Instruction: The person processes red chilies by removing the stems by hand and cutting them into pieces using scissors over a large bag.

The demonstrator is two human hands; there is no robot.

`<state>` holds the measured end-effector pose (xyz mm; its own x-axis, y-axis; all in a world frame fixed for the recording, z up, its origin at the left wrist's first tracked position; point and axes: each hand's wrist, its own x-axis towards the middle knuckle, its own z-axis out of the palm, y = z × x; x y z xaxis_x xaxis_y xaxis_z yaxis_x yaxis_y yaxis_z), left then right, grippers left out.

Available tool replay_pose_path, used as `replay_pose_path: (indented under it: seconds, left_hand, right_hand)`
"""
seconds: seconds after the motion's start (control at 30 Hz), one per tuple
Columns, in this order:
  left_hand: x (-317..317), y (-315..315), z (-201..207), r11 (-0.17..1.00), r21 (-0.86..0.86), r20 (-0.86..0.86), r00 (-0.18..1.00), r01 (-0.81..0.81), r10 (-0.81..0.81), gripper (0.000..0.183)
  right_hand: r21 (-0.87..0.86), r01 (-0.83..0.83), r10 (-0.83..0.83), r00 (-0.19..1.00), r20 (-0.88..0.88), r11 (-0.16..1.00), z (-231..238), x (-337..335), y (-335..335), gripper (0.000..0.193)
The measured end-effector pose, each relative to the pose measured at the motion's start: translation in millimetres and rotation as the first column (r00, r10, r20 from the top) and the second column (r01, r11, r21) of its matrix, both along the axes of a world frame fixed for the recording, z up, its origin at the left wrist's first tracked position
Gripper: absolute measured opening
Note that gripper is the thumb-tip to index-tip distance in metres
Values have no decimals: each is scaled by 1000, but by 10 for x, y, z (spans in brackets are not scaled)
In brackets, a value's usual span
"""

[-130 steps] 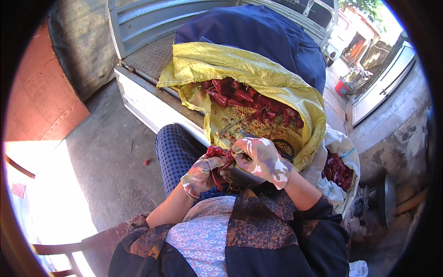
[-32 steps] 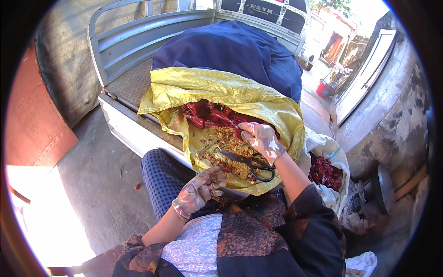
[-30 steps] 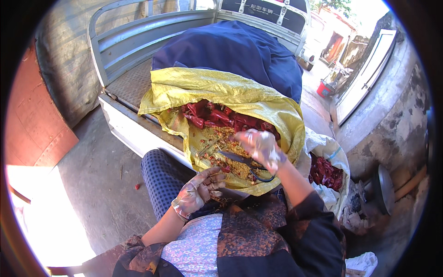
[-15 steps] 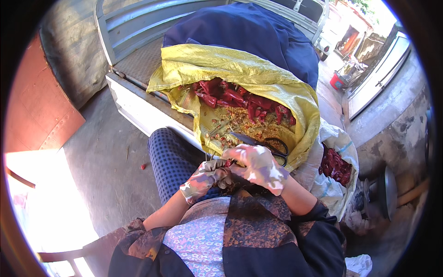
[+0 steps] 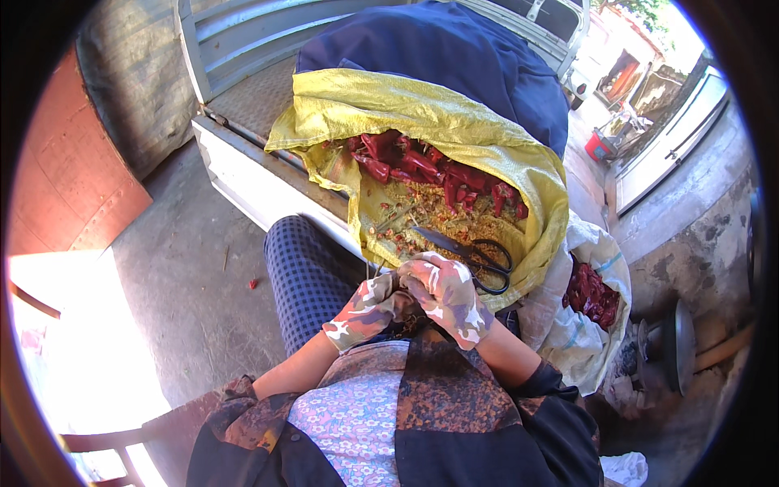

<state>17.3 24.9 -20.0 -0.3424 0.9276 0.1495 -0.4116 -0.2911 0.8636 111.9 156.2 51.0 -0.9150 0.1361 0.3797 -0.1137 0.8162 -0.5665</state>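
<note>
My left hand [image 5: 363,312], in a camouflage glove, is closed, with a few thin dark stalks [image 5: 375,268] sticking up beside its fingers. My right hand [image 5: 448,294], gloved alike, is closed against the left one's fingertips. Whatever lies between them is hidden by the gloves. Just beyond, black-handled scissors [image 5: 491,264] rest in the open mouth of a yellow woven sack [image 5: 389,93]. Inside that sack, dried red chili peppers [image 5: 414,166] are heaped behind a scatter of yellow seeds [image 5: 422,203].
The yellow sack lies over the edge of a white truck bed [image 5: 235,183], before a dark blue cloth [image 5: 438,53]. At right stands a white sack [image 5: 580,345] holding more red peppers [image 5: 592,296]. A reddish panel [image 5: 77,170] is at far left, above concrete floor [image 5: 182,268].
My right hand has drawn down and in against the left, covering the red bit that showed between them. The view has shifted slightly.
</note>
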Motion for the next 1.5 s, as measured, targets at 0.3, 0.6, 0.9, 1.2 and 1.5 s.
replay_pose_path:
  seconds: [0.3,0.6,0.9,1.2,1.5]
  left_hand:
    - [-11,-17,-72,995,-34,-74,993,-98,96,18]
    - [39,35,-113,950,-14,-25,950,-312,312,21]
    - [-54,28,22,990,-51,115,984,-134,139,23]
    - [-66,6,96,993,-114,339,941,34,7,16]
    - [-110,47,4,994,-6,517,851,112,-93,11]
  right_hand:
    - [-914,71,7,997,81,399,-31,-12,-153,14]
    - [-1000,-11,12,1000,-11,-10,-287,-84,-54,13]
    - [-615,60,-52,998,31,787,-246,30,429,19]
    - [434,531,-644,746,169,728,-101,-389,1400,40]
    - [-360,333,-384,920,-79,871,-518,-350,1967,16]
